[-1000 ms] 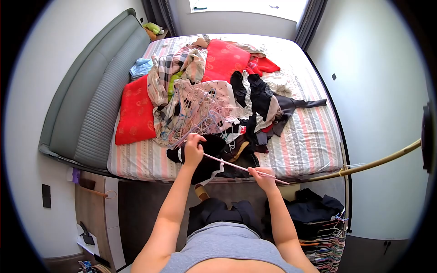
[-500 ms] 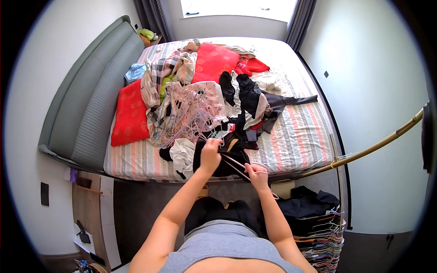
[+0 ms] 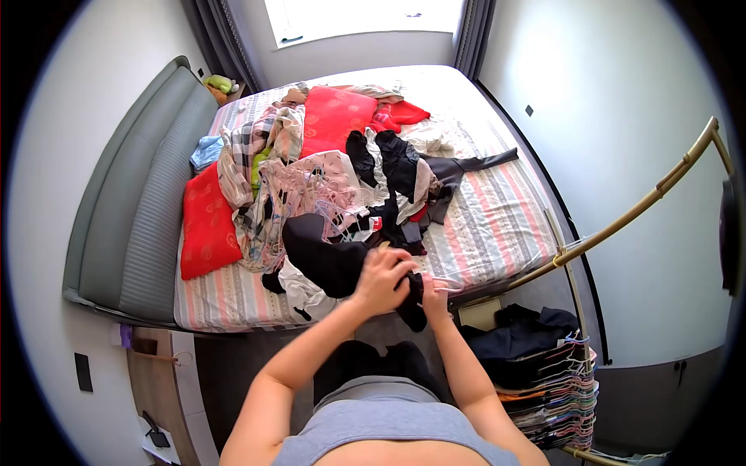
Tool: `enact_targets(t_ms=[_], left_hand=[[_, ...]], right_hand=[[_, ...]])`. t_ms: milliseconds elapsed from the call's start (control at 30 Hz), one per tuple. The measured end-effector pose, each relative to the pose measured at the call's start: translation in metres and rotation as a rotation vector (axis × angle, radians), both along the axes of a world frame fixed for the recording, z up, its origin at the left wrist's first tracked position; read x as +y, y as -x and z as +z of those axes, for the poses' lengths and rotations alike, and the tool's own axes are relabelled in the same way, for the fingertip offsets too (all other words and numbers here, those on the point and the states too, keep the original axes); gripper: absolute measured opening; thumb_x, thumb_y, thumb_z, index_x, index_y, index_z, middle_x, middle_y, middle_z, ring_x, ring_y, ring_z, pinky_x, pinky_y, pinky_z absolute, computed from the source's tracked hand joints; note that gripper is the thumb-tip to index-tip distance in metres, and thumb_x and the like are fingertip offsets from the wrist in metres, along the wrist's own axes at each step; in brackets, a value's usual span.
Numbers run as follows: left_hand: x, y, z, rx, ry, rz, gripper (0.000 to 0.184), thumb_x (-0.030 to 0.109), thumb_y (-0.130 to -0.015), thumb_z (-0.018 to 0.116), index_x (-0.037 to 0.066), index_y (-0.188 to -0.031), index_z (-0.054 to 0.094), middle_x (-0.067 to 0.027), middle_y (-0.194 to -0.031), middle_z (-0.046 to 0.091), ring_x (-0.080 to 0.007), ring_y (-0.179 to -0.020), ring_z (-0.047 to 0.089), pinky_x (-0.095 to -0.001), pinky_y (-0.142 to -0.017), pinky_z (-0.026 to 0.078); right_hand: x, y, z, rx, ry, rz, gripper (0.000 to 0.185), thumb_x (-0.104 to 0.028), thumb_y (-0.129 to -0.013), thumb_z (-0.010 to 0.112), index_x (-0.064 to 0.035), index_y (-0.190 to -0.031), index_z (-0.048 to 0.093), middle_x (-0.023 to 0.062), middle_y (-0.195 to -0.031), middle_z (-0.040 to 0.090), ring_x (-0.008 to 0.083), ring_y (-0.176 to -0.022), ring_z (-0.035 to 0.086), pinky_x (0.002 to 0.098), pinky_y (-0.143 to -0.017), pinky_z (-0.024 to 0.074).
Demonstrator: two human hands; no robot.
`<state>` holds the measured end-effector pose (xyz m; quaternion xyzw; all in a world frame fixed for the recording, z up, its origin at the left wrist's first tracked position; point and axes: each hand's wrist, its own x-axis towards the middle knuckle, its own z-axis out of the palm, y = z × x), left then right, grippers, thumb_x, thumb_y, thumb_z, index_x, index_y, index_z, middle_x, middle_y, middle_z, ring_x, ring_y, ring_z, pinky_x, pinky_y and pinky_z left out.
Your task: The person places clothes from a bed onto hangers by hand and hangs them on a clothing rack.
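A black garment [image 3: 322, 260] hangs in front of me at the near edge of the bed, spread to the left and drooping below my hands. My left hand [image 3: 381, 283] is on its right part, fingers bent over the cloth and slightly blurred. Close beside it, my right hand [image 3: 434, 301] is closed round a pale pink hanger [image 3: 446, 284], with black cloth against its fingers. Most of the hanger is hidden by the garment and the hand. Behind the garment lies a tangled heap of pink and purple hangers [image 3: 311, 194].
The striped bed [image 3: 497, 225] carries red pillows [image 3: 210, 225], a white cloth [image 3: 303, 287] and dark clothes [image 3: 400, 163]. At right, a bamboo-coloured pole [image 3: 622, 233] curves over a rack of clothes on hangers [image 3: 552, 388]. A padded headboard [image 3: 155, 186] stands left.
The hanger has gone into the black garment, which is now raised and spread leftward. My left hand has shifted right and down, close to my right hand. The view has turned slightly.
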<state>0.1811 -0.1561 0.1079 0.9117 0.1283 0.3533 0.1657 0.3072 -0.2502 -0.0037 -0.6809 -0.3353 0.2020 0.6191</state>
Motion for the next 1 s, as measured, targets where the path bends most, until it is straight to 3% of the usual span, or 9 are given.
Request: enact_targets(t_ms=[33,100,200,333,467,567,600,900,1000], left_hand=[[0.008,0.005,0.013,0.056,-0.191,0.085,0.022,0.024,-0.072,0.064,0.011,-0.09,0.061,-0.0076,-0.096,0.055,-0.0231,-0.09,0.052,-0.0417,-0.092,0.032],[0.032,0.021,0.005,0.317,-0.302,0.091,0.027,0.037,-0.072,0.065,0.011,-0.078,0.059,-0.005,-0.079,0.058,-0.0202,-0.081,0.057,-0.037,-0.08,0.041],[0.046,0.024,-0.027,0.403,-0.364,-0.023,0.033,0.042,-0.074,0.061,0.012,-0.065,0.049,-0.0009,-0.057,0.054,-0.019,-0.051,0.058,-0.0295,-0.045,0.043],[0.033,0.014,-0.04,0.407,-0.3,-0.016,0.03,0.038,-0.074,0.062,0.012,-0.067,0.051,-0.0015,-0.058,0.053,-0.0198,-0.054,0.058,-0.031,-0.047,0.044],[0.034,0.01,-0.058,0.315,-0.205,0.025,0.025,0.034,-0.076,0.062,0.013,-0.069,0.051,-0.0018,-0.06,0.054,-0.0204,-0.054,0.059,-0.0325,-0.044,0.044],[0.045,0.021,-0.056,0.185,-0.135,0.15,0.02,0.032,-0.077,0.062,0.013,-0.076,0.054,-0.0026,-0.062,0.054,-0.0228,-0.054,0.058,-0.0342,-0.045,0.044],[0.051,0.028,-0.054,0.169,-0.086,0.172,0.018,0.029,-0.077,0.062,0.012,-0.079,0.056,-0.0033,-0.064,0.056,-0.0243,-0.055,0.058,-0.0353,-0.046,0.045],[0.089,0.077,-0.033,0.059,0.104,0.132,0.016,0.017,-0.078,0.063,0.004,-0.086,0.061,-0.0121,-0.078,0.064,-0.0294,-0.068,0.062,-0.035,-0.057,0.049],[0.107,0.089,-0.036,0.007,0.136,0.131,0.015,0.017,-0.079,0.062,0.004,-0.086,0.061,-0.0127,-0.077,0.063,-0.03,-0.067,0.062,-0.0345,-0.057,0.048]], right_hand=[[-0.002,-0.005,0.009,-0.08,0.003,-0.015,0.045,-0.021,-0.089,0.049,-0.0005,-0.049,0.042,0.0,-0.046,0.036,0.0094,-0.045,0.033,0.0319,-0.042,0.0254],[0.0,-0.015,-0.004,-0.042,-0.03,-0.079,0.044,-0.021,-0.089,0.049,0.0,-0.052,0.042,0.0001,-0.047,0.035,0.0091,-0.046,0.034,0.0316,-0.043,0.0257],[0.008,-0.011,0.007,-0.11,-0.011,-0.017,0.042,-0.021,-0.09,0.049,0.0,-0.055,0.042,-0.0008,-0.049,0.033,0.0082,-0.049,0.033,0.0307,-0.045,0.0265],[0.025,0.004,0.01,-0.022,-0.061,0.007,0.042,-0.028,-0.091,0.047,0.0018,-0.062,0.048,0.0128,-0.049,0.039,0.0176,-0.046,0.041,0.0349,-0.047,0.0307],[0.025,0.002,0.013,-0.2,0.083,0.046,0.032,-0.027,-0.09,0.048,-0.0012,-0.073,0.053,0.0135,-0.06,0.05,0.0241,-0.056,0.049,0.0351,-0.055,0.037],[0.017,0.005,0.015,-0.517,-0.276,-0.387,0.021,-0.023,-0.085,0.052,-0.0025,-0.082,0.053,0.0145,-0.08,0.054,0.0261,-0.073,0.052,0.0355,-0.066,0.0404],[0.002,0.003,0.003,-0.428,-0.185,-0.332,0.019,-0.019,-0.081,0.055,-0.0023,-0.089,0.052,0.0145,-0.097,0.053,0.0294,-0.088,0.05,0.0362,-0.077,0.0397],[0.036,0.026,-0.004,-0.875,0.164,-0.178,0.049,-0.028,-0.065,0.07,-0.0034,-0.104,0.055,0.0131,-0.104,0.056,0.0298,-0.107,0.048,0.0418,-0.092,0.0348],[0.058,0.042,-0.004,-0.899,0.029,0.023,0.031,-0.018,-0.065,0.068,-0.0052,-0.091,0.058,0.0087,-0.098,0.056,0.0267,-0.099,0.051,0.0419,-0.092,0.0342]])
